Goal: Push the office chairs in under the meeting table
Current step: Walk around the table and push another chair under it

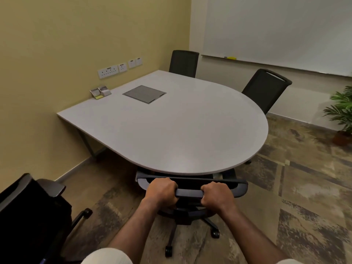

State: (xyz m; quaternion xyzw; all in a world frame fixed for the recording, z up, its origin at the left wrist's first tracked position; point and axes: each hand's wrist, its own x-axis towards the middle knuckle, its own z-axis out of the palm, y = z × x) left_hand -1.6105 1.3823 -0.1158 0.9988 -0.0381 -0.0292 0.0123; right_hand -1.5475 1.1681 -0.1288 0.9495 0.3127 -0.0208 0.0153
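A grey meeting table [181, 130] with a rounded near end stands against the yellow wall. Right in front of me is a black office chair [190, 193], its seat tucked beneath the table's rounded edge and its wheeled base showing below. My left hand [162, 190] and my right hand [216, 195] both grip the top bar of its backrest, one on each side. Two more black chairs stand at the table's far side, one at the back [183, 63] and one at the right [266, 90]. A fourth black chair [32, 216] stands apart from the table at the lower left.
A square cable hatch [144, 94] and a small card holder [100, 91] lie on the tabletop. Wall sockets [112, 70] sit above the table. A whiteboard [276, 29] covers the right wall, and a potted plant [342, 115] stands at the right edge on patterned carpet.
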